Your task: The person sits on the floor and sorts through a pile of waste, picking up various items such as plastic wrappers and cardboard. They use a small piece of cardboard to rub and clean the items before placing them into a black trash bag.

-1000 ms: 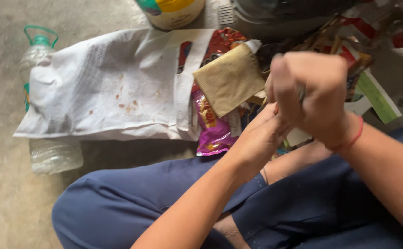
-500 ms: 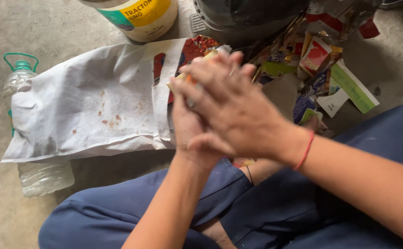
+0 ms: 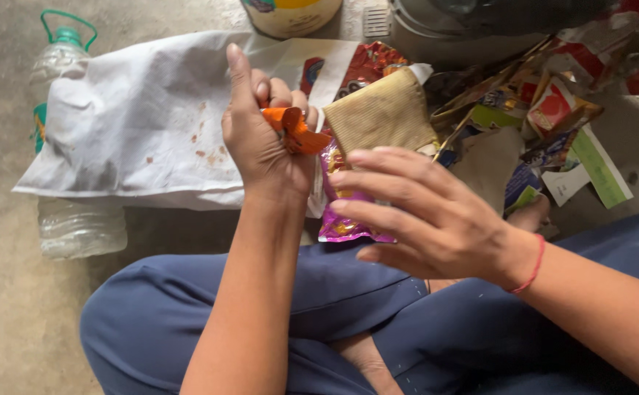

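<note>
Since the frame half a second earlier, the two hands, then pressed palm to palm, have parted: the left hand (image 3: 264,143) has swung up and to the left, the right hand (image 3: 429,216) has dropped lower and opened. Crumpled in the left hand is an orange wrapper (image 3: 294,130), its fingers curled tight around it with the thumb stretched upward; a twisted end of the wrapper sticks out to the right of the fist. This wrapper sits above the right edge of a stained white sack (image 3: 151,124) lying flat on the concrete floor (image 3: 5,322). The right hand holds nothing; its fingers are straight, slightly spread and point left, hovering over a purple foil packet (image 3: 337,219) and just below a tan ribbed cloth (image 3: 381,117). A red thread (image 3: 531,267) circles the right wrist. Behind the cloth a red foil packet (image 3: 363,66) shows partly under the sack's edge. To the right lies a heap of torn wrappers and card scraps (image 3: 553,132), coloured red, green, blue and white. A clear plastic bottle (image 3: 74,219) with a green cap and loop handle lies beneath the sack, its neck showing at the upper left. At the top edge stand a pale bucket (image 3: 294,14) and a dark rounded container (image 3: 480,22). Dark blue trousers (image 3: 261,314) on crossed legs fill the foreground.
</note>
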